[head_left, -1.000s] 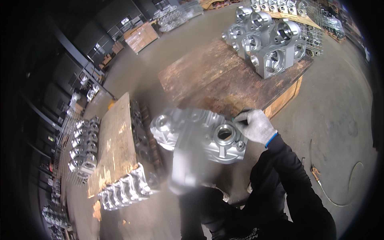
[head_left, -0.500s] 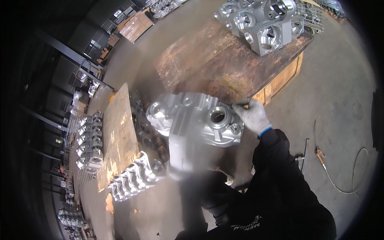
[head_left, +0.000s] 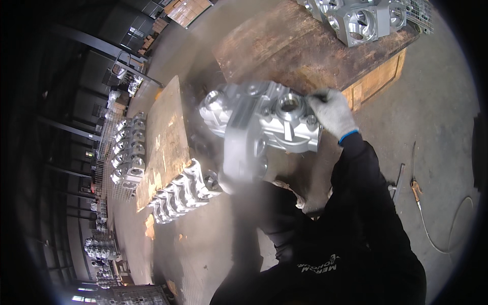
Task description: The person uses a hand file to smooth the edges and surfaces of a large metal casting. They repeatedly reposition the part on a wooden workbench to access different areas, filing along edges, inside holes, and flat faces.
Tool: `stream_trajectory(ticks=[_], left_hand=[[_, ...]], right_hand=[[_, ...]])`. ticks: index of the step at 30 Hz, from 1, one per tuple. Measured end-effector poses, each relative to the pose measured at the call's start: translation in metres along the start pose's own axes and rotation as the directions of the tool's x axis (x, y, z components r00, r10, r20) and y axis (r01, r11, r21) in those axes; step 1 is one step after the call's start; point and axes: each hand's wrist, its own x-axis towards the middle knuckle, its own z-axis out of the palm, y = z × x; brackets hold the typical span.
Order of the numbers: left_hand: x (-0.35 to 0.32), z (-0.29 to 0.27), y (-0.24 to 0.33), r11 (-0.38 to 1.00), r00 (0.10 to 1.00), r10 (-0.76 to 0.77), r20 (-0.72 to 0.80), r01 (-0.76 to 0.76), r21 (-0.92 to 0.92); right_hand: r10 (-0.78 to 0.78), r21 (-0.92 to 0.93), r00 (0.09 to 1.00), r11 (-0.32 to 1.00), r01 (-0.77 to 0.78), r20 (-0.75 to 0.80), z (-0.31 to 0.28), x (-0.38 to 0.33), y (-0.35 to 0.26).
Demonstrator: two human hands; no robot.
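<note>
A silvery cast-metal housing [head_left: 272, 119] with round bored openings is held up in front of me, clear of the floor. My right hand [head_left: 333, 113], in a white glove with a blue cuff edge, is closed on its far right corner; the thumb and fingers meet at the casting's edge. At its near lower end is my left hand [head_left: 227, 184], a small blurred patch of glove beyond the black sleeve. Its fingers are hidden, but the casting's near end rests in its grasp.
Similar castings [head_left: 361, 25] stand on a worn wooden crate top [head_left: 284, 51] ahead. To the left, a wooden board [head_left: 168, 142] stands beside rows of ribbed metal castings [head_left: 183, 195] and a wire-mesh stack [head_left: 127, 152]. An air gun [head_left: 416, 188] with a hose lies on the floor at right.
The casting has tilted slightly, showing more of its bored side, and sits higher in the picture with both hands. My view has shifted, so the crate and board also appear higher and further right.
</note>
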Motion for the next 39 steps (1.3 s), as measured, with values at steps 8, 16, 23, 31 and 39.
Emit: stream_trajectory(ticks=[8,16,23,31,39], left_hand=[[0.063,0.007,0.103,0.832,0.841,0.526,0.127,-0.540,0.129],[0.160,0.087,0.181,0.572,0.747,0.614,0.255,-0.644,0.508],[0.213,0.168,0.233,0.784,0.838,0.444,0.318,-0.535,0.314],[0.270,0.223,0.249,0.345,0.576,0.583,0.574,-0.814,0.467],[0.343,0.124,0.140,0.788,0.853,0.304,0.424,-0.475,0.392]], right_hand=[[0.293,0.670,0.950,0.728,-0.149,-0.107,-0.058,-0.012,0.037],[0.338,0.858,0.941,0.490,-0.155,-0.023,-0.023,-0.020,0.091],[0.246,0.659,0.962,0.744,-0.109,-0.119,0.013,0.011,0.092],[0.037,0.411,0.971,0.909,0.065,-0.235,0.035,0.058,0.094],[-0.079,0.086,0.940,0.990,0.113,-0.332,0.030,0.077,0.108]])
